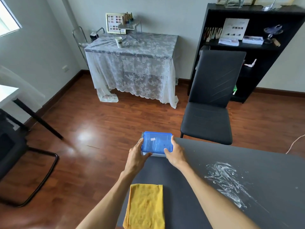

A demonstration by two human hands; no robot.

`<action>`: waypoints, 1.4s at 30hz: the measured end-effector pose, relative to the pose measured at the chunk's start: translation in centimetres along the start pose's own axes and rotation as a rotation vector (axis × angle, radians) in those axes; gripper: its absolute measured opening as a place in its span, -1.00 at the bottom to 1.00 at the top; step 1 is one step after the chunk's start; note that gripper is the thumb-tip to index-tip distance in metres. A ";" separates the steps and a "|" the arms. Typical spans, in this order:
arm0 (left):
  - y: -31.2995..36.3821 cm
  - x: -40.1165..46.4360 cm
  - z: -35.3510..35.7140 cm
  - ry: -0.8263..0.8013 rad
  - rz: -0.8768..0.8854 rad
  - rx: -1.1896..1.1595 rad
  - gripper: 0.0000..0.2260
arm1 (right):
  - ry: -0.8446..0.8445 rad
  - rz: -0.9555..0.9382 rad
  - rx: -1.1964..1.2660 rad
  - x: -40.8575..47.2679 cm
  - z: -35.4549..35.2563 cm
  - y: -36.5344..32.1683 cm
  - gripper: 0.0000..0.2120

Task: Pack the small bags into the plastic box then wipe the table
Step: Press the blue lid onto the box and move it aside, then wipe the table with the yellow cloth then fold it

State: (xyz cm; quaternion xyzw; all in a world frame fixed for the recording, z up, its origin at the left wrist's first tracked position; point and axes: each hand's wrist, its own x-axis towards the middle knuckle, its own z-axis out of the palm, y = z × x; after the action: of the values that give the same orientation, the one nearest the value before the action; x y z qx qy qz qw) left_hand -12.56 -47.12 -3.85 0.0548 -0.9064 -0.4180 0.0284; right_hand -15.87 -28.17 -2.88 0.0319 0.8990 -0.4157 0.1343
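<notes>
We hold rectangular clear plastic box with blue lid [157, 143] at far bench [206, 162] corner, left hand [138, 154] and right hand [175, 152] clamped on short sides. Likely light, rigid, slick; we grip low under lid rim.

My dark grey worktop [189, 187] leaves open room down its middle, between my forearms. At its far left corner sits the blue-lidded clear plastic box [156, 143], with my left grip [137, 153] and right grip [175, 154] clasped on its two sides, so that corner is taken. Near left, a folded yellow cloth [145, 207] lies flat along the edge. To the right, a smeared white spill [226, 179] spreads across the surface. Beyond the far edge stands a black padded chair [209, 103].
</notes>
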 end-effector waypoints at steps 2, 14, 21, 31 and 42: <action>-0.7 1.5 -0.3 -0.016 0.034 0.040 -0.38 | -0.007 -0.019 -0.002 1.4 0.6 0.4 -0.25; -1.8 2.9 -1.0 -0.094 0.045 0.136 -0.29 | -0.040 -0.062 -0.021 3.2 1.1 1.3 -0.11; -1.5 0.3 -3.6 -0.093 0.095 0.240 -0.28 | -0.016 -0.229 -0.378 -2.0 -0.3 1.0 -0.36; -5.4 -11.5 -3.5 -0.271 0.028 0.441 -0.46 | -0.194 -0.291 -0.536 -11.2 4.3 3.8 -0.47; -5.2 -13.3 -1.5 -0.209 -0.069 0.339 -0.87 | -0.113 -0.231 -0.456 -12.6 6.2 5.0 -0.80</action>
State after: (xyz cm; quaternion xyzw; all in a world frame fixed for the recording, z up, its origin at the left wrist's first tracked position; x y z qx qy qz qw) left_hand 1.12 -49.93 -6.93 0.0463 -0.9593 -0.2637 -0.0900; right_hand -1.54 -28.86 -7.02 -0.1251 0.9582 -0.2160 0.1397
